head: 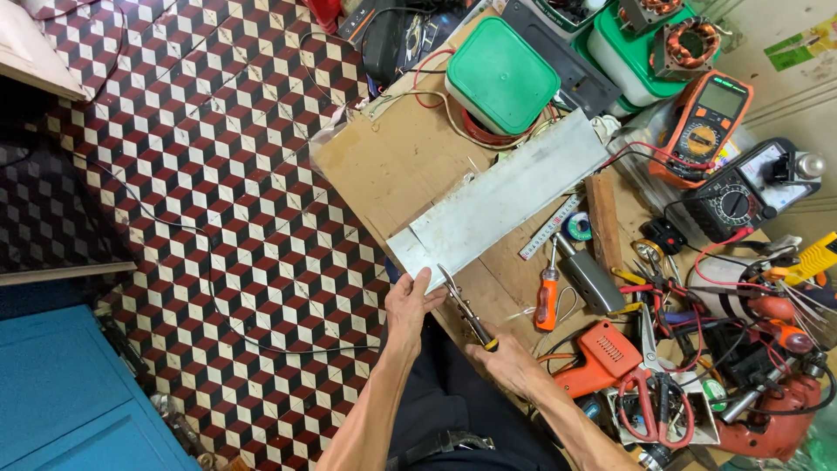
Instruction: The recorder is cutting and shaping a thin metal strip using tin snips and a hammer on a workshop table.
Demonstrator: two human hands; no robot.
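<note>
The left hand (408, 305) pinches the near corner of a metal sheet (501, 202) lying across the desk (384, 161). The right hand (510, 365) grips snips (466, 310), blades at the sheet's edge. Tools crowd the desk; checkered tiles (218, 174) cover the floor.

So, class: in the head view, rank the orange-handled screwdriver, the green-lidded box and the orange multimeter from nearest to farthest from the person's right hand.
1. Orange-handled screwdriver, just up-right of the right hand.
2. Green-lidded box, at the board's far end.
3. Orange multimeter, far right, beyond the metal sheet.
</note>
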